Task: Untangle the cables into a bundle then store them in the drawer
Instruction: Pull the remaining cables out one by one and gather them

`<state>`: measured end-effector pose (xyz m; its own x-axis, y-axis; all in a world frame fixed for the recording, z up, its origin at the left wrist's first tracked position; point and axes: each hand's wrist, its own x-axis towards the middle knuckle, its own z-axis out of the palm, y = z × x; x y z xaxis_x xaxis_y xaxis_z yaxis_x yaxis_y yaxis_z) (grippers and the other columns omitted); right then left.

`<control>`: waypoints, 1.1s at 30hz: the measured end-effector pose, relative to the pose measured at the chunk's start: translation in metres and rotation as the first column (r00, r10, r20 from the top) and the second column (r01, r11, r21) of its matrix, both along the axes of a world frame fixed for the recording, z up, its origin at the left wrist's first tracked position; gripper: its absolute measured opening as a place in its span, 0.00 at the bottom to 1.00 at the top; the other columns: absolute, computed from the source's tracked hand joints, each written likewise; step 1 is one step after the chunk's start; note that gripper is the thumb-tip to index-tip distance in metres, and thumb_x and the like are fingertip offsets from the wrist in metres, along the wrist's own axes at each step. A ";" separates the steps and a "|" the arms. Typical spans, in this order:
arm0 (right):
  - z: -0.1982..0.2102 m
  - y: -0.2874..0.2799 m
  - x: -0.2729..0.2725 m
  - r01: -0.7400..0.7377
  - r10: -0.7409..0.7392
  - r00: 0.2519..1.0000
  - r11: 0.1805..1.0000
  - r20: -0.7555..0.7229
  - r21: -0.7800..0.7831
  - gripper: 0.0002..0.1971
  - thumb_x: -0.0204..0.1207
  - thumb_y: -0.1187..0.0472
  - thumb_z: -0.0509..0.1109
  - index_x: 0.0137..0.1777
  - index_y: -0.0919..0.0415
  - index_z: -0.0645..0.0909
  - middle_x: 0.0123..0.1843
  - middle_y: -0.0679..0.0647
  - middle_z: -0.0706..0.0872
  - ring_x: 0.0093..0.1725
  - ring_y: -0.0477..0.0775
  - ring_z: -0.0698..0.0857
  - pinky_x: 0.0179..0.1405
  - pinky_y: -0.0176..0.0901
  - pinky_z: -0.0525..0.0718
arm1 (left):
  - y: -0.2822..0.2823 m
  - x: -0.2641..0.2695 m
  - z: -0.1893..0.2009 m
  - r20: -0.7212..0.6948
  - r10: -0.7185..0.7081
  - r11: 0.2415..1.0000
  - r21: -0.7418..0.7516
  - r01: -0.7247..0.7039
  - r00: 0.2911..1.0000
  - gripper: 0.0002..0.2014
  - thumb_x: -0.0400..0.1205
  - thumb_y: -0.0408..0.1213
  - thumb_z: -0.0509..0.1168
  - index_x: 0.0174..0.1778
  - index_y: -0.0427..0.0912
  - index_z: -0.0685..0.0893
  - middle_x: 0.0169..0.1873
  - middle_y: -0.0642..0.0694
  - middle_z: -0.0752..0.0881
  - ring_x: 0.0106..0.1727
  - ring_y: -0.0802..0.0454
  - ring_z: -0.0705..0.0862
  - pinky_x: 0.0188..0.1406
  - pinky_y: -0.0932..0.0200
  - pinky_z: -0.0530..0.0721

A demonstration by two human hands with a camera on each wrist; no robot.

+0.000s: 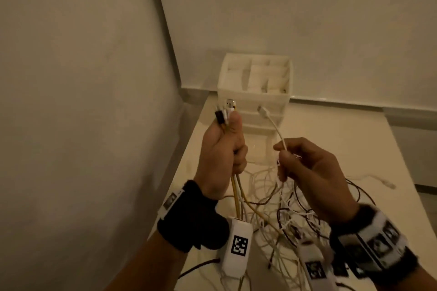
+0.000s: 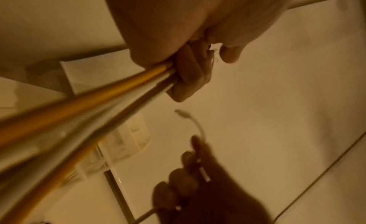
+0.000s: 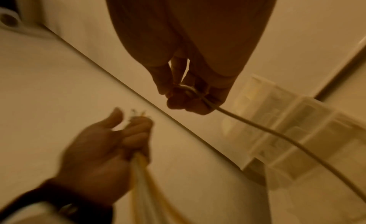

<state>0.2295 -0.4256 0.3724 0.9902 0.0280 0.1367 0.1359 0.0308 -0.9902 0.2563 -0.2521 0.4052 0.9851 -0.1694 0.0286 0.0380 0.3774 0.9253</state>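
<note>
My left hand (image 1: pixel 222 149) grips a bundle of cables (image 1: pixel 236 196), yellow, white and black, with their plugs (image 1: pixel 225 111) sticking up above the thumb. The same bundle (image 2: pixel 83 105) runs out of that fist in the left wrist view. My right hand (image 1: pixel 305 165) pinches a single white cable (image 1: pixel 274 127) whose plug (image 1: pixel 262 109) points up and left. In the right wrist view that cable (image 3: pixel 277 133) leaves the pinching fingers (image 3: pixel 190 100). A tangle of white and dark cables (image 1: pixel 283 208) lies on the table below both hands. The white drawer unit (image 1: pixel 255 92) stands behind.
The white table (image 1: pixel 331 130) runs into a corner, with a wall (image 1: pixel 82 78) close on the left and another behind the drawer unit. A loose white cable end (image 1: pixel 383 182) lies on the table to the right. Wrist cameras with black-and-white markers (image 1: pixel 238 245) sit on both forearms.
</note>
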 end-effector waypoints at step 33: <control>-0.014 -0.063 -0.039 0.066 -0.061 0.998 0.977 0.032 -0.203 0.23 0.80 0.65 0.69 0.27 0.74 0.67 0.25 0.59 0.67 0.27 0.51 0.66 0.30 0.39 0.69 | -0.035 -0.050 0.042 0.398 -0.168 0.720 0.674 -0.163 0.902 0.09 0.76 0.44 0.74 0.50 0.58 0.86 0.30 0.69 0.85 0.28 0.61 0.79 0.34 0.67 0.79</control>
